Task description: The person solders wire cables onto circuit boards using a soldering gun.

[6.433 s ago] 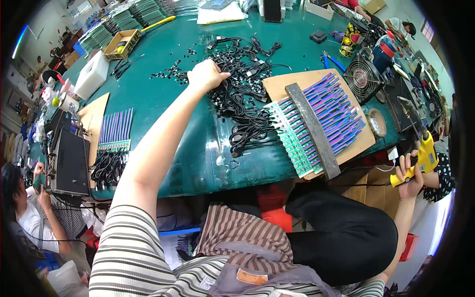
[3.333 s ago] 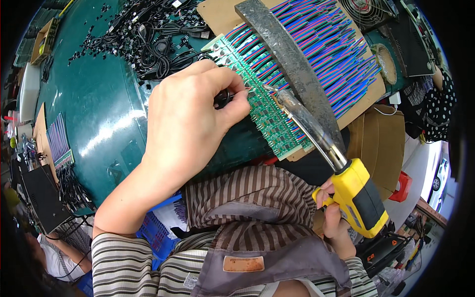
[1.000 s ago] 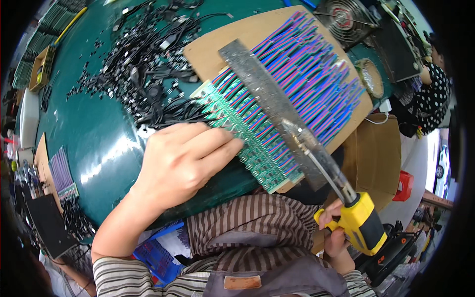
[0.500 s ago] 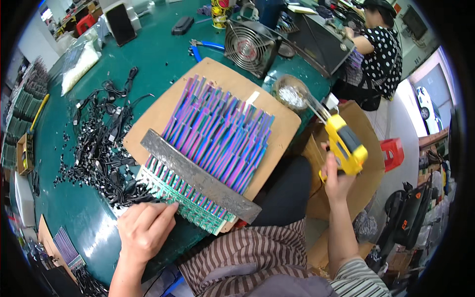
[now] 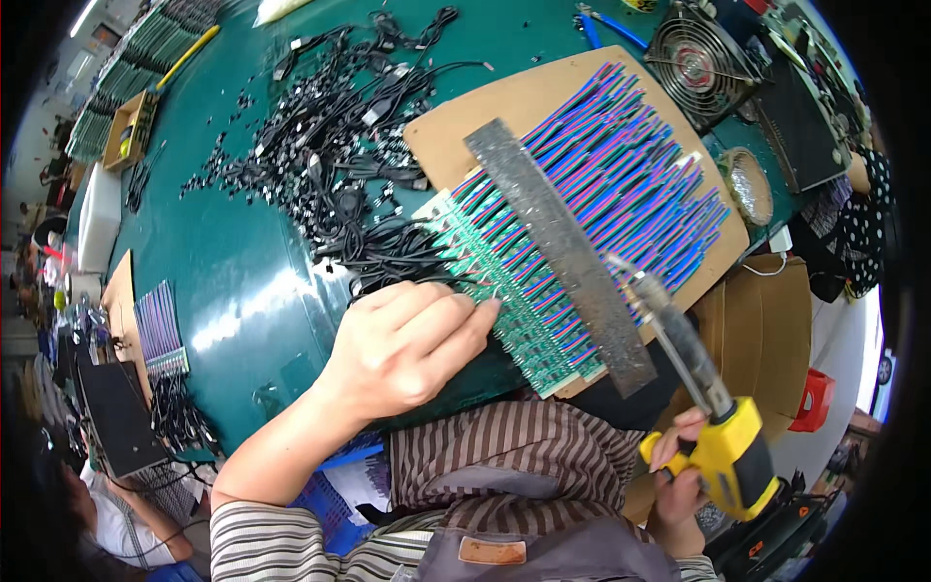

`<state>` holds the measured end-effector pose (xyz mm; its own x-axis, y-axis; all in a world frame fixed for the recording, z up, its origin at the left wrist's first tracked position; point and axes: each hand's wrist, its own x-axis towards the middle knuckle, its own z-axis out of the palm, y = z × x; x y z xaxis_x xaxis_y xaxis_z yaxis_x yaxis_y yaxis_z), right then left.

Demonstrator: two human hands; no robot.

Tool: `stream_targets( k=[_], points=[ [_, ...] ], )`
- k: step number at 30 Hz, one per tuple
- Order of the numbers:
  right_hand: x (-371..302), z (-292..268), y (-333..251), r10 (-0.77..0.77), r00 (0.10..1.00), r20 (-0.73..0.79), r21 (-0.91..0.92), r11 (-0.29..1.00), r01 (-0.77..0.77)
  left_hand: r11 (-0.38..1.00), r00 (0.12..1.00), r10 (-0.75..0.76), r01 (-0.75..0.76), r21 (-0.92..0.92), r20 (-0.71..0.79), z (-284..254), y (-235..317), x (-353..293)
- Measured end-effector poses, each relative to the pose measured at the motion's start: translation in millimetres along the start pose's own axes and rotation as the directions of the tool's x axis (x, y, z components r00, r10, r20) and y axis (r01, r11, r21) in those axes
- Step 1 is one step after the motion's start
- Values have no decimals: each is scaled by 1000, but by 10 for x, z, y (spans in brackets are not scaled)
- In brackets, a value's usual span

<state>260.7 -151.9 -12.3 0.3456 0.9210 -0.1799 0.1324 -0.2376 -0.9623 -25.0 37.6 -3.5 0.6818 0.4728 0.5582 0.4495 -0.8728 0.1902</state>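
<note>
Both hands are shown at a green counter (image 5: 238,257), with a row of green circuit boards (image 5: 529,339) laid along the near-left edge of a brown board (image 5: 451,141). The left hand (image 5: 407,344) is placed at the outer edge of the row; its thumb and fingers are drawn together in a pinch, apparently on a wire end (image 5: 497,291), though the inner side of the grip is hidden. By the right hand (image 5: 679,475), a yellow soldering gun (image 5: 737,456) is gripped round its handle, so that the tip can be aimed from the side opposite the pinch. The tip is seen over the edge of a dark metal bar (image 5: 562,257); whether contact is made cannot be told. The bar is laid across multicoloured wires (image 5: 630,184), presumably so that the boards are weighed down and neither hand is needed to steady them. Black cables (image 5: 373,257) are bunched beside the row, within ready reach of the left hand. A round dish (image 5: 747,184) and a fan (image 5: 698,63) are set near the brown board's far-right side, the fan perhaps for drawing off fumes.
</note>
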Motion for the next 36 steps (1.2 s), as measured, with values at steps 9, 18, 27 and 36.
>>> stream_targets(
  k=[9,18,27,36],
  points=[
    [-12,325,-177,-163,972,172,-251,946,203,999,998,41,-41,6,-42,67,-12,-60],
    [9,391,-200,-181,974,138,-322,921,217,999,997,34,-32,21,-64,103,20,-86],
    [-39,268,-58,-164,969,184,-321,922,217,999,995,35,-34,16,-89,138,14,-89],
    [-14,227,9,-105,929,356,188,981,39,999,997,2,-5,-36,-78,130,18,-85]
  ],
)
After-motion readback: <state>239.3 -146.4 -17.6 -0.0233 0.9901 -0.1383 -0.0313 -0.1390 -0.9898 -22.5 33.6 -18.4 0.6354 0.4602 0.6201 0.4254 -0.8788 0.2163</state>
